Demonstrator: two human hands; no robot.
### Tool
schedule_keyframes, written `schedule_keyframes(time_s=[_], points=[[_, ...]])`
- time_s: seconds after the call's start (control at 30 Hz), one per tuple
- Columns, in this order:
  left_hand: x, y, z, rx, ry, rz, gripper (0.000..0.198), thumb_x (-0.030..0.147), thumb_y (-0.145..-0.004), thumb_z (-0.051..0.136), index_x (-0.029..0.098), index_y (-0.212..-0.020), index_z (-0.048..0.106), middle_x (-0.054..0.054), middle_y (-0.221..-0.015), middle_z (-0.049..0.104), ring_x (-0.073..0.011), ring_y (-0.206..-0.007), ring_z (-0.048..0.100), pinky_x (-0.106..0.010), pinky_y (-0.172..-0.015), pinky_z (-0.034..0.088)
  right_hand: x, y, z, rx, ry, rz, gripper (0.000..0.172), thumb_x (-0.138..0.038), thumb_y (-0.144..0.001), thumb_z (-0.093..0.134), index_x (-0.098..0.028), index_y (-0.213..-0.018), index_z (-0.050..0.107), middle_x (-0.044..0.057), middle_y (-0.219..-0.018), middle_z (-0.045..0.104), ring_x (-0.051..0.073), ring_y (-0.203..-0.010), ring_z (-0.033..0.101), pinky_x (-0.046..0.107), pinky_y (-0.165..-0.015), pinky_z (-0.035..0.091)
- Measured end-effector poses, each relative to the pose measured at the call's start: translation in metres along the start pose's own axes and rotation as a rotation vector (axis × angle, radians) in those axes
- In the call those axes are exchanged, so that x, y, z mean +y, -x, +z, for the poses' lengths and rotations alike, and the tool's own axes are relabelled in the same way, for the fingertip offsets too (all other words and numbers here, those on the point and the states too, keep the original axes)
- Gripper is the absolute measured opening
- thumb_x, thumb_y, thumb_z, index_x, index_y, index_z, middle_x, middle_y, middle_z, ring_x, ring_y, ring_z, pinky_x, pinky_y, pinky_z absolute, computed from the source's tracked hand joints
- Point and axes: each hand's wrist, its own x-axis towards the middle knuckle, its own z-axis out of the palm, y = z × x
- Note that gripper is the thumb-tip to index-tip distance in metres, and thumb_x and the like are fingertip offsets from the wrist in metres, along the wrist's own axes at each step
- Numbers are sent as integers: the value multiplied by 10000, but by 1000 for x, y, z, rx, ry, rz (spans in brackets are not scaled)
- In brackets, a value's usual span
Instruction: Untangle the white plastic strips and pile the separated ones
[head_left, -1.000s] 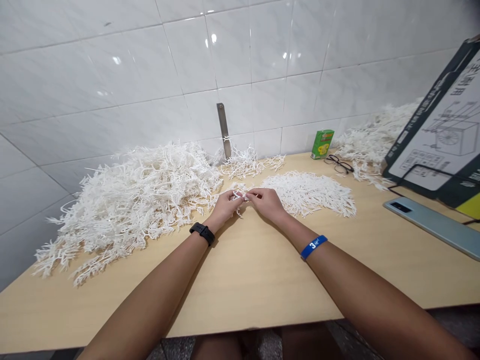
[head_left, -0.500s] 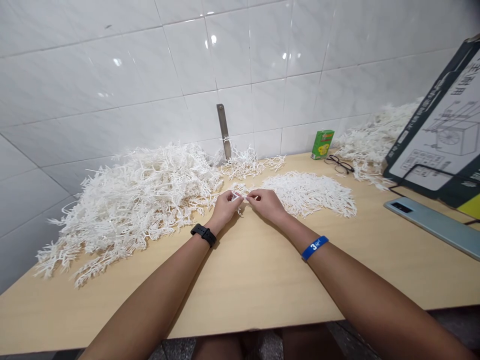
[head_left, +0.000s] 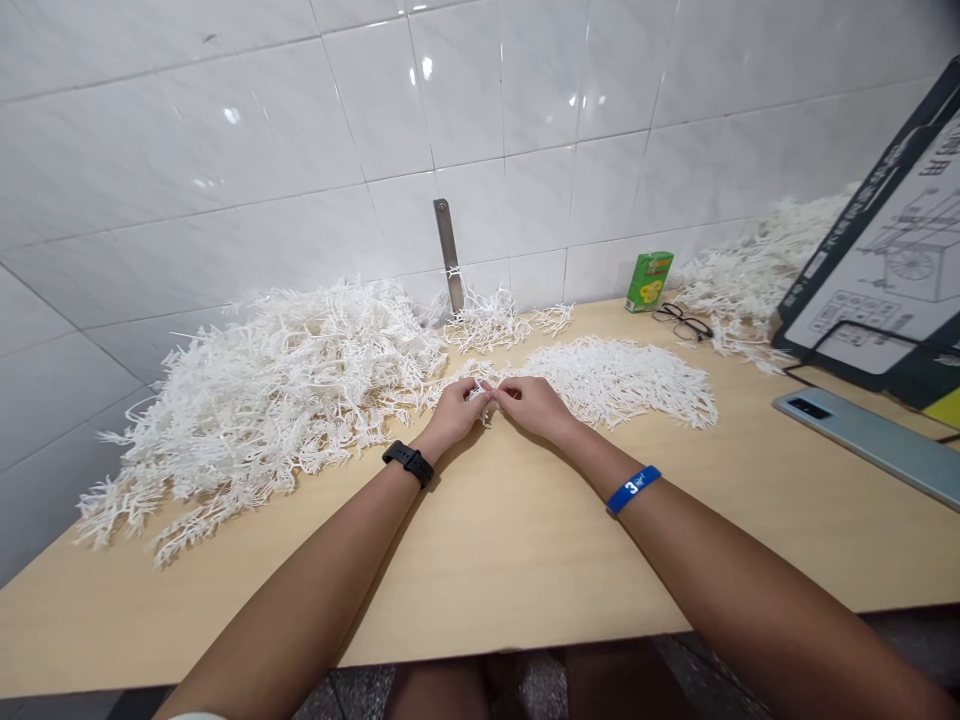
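Observation:
My left hand (head_left: 455,410) is closed on a small white branching plastic piece (head_left: 486,412), with strands poking out between thumb and fingers. Fingertips of my right hand (head_left: 534,405) pinch at the same spot, touching or nearly touching the left ones; what they grip is too small to make out. Left of my hands rises a big tangled heap of white branching pieces (head_left: 300,380). On the right, just past my right hand, lies a flatter pile of short white pieces (head_left: 622,380). A smaller white clump (head_left: 487,322) sits behind my hands.
A metal strip (head_left: 448,250) leans on the tiled wall. Right of it are a green box (head_left: 649,282), eyeglasses (head_left: 684,322), another white heap (head_left: 765,260), a large printed carton (head_left: 885,250) and a phone (head_left: 870,445). The wooden table's front edge (head_left: 450,660) is near me.
My fingertips have come closer together over the white piece, the right hand shifting slightly left. The whole view has shifted a little; the piles look the same.

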Motion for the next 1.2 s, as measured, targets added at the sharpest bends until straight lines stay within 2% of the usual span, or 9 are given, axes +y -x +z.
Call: schedule_keyframes(time_s=[0.17, 0.33, 0.57, 0.83, 1.2], points=[[-3, -1, 1, -1, -75, 51, 139, 309, -793, 578, 180, -776, 628, -36, -748, 639, -180, -746, 553, -295, -711, 416, 2, -1, 1, -11, -72, -26, 182, -313, -842, 573, -190, -810, 702, 23, -777, 705, 139, -692, 580, 239, -634, 384], [-4, -2, 1, -11, -92, 44, 94, 254, -815, 537, 189, -780, 595, -28, -764, 625, -181, -762, 556, -302, -735, 403, 4, -1, 4, -41, -78, -28, 169, -324, -817, 606, -182, -793, 695, 17, -751, 695, 139, -673, 573, 239, -616, 386], [-1, 0, 2, -9, -120, 28, 168, 341, -777, 630, 184, -825, 597, -20, -779, 618, -174, -746, 546, -286, -686, 391, 1, -2, 2, 57, -141, 35, 138, -187, -786, 578, -189, -770, 715, 16, -767, 710, 152, -732, 613, 252, -685, 419], [1, 1, 1, 56, -124, 15, 240, 411, -777, 629, 171, -795, 621, -22, -760, 627, -178, -743, 561, -295, -691, 410, 0, -2, 0, 72, -108, 46, 156, -221, -791, 578, -210, -773, 732, 6, -778, 721, 157, -740, 618, 258, -679, 410], [4, 1, 1, 87, -134, 99, 98, 268, -821, 566, 177, -824, 601, -29, -838, 648, -180, -818, 568, -304, -780, 416, -3, -1, 0, 69, 36, -8, 145, -239, -839, 540, -200, -776, 665, 19, -755, 687, 153, -702, 578, 253, -643, 368]])
